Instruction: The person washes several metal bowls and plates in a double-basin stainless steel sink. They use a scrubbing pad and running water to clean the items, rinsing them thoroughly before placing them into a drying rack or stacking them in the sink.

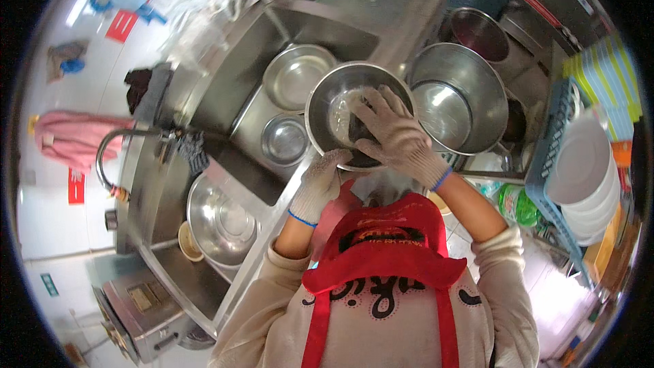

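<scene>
A round stainless steel basin (327, 107) is held before me, tilted over the sink's near edge. My left hand (320, 184), in a pale knit glove with a blue cuff, grips its lower left rim. My right hand (398, 133), gloved the same way, reaches inside with spread fingers, pressing a dark pad or cloth (357, 130) to the inner wall; what exactly it is cannot be told. Beyond the basin, a metal bowl (299, 74) and a smaller metal bowl (285, 140) lie in the sink (230, 87). A large steel pot (460, 97) stands to the right.
Left, a second sink compartment holds a large metal bowl (225, 220) and a small tan bowl (190, 241); a curved faucet (104, 148) is near it. Right are a blue plastic basket (536, 184), stacked white bowls (582, 163), a green bottle (517, 205) and a deep metal container (480, 36).
</scene>
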